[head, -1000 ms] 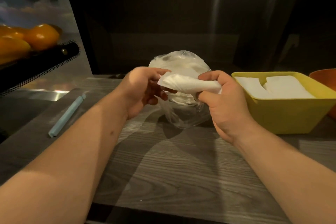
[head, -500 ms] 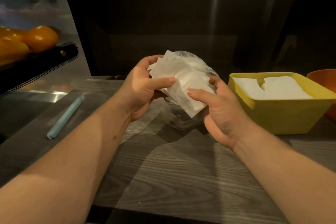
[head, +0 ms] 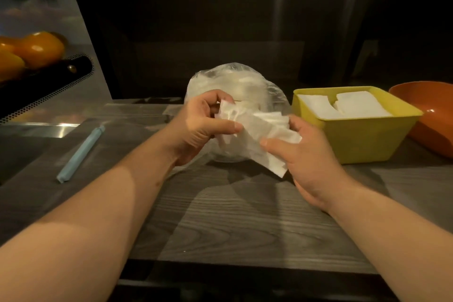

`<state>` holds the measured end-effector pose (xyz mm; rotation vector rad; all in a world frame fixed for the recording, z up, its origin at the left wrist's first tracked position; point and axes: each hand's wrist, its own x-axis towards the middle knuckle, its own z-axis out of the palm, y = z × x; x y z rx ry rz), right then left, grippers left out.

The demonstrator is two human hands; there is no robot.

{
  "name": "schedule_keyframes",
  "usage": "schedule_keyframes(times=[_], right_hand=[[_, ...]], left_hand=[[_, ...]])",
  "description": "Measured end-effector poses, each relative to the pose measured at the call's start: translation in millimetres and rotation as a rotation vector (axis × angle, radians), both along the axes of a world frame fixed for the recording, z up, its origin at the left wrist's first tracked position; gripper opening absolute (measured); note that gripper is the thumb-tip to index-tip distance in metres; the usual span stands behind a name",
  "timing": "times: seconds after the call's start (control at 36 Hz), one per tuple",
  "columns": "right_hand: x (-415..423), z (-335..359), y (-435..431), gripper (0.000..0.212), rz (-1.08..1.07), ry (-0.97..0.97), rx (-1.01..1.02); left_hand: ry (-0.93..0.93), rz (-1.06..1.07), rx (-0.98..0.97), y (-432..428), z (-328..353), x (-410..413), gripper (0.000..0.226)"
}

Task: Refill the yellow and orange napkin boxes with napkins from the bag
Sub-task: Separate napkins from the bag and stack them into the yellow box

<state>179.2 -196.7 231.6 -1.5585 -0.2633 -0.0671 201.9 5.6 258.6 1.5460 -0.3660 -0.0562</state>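
Both hands grip a loose wad of napkins (head: pixel 257 135) just in front of the bag (head: pixel 235 81), left hand (head: pixel 198 127) pinching one end and right hand (head: pixel 306 154) the other, with the yellow box (head: pixel 367 140) just beyond the right hand, the nearer one.

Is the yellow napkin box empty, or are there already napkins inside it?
Not empty: two white napkin stacks lie side by side inside the yellow box.
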Motion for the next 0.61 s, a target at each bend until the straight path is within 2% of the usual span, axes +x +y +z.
schedule_keyframes(times=[0.08,0.22,0.42,0.61], right_hand=[[-13,-8,-16,0.025,-0.052,-0.068,-0.151],[-19,-9,-29,0.03,-0.186,-0.125,-0.198],[-24,-7,-27,0.04,-0.253,-0.159,-0.137],[-19,-5,-22,0.014,-0.303,-0.094,0.012]], left_hand=[[-0.02,-0.064,0.113,-13,-5,-2,0.039],[-0.068,-0.079,0.094,-31,-18,-3,0.036],[-0.02,-0.072,0.047,-50,-34,-7,0.064],[-0.024,-0.064,0.047,-57,-37,-7,0.056]])
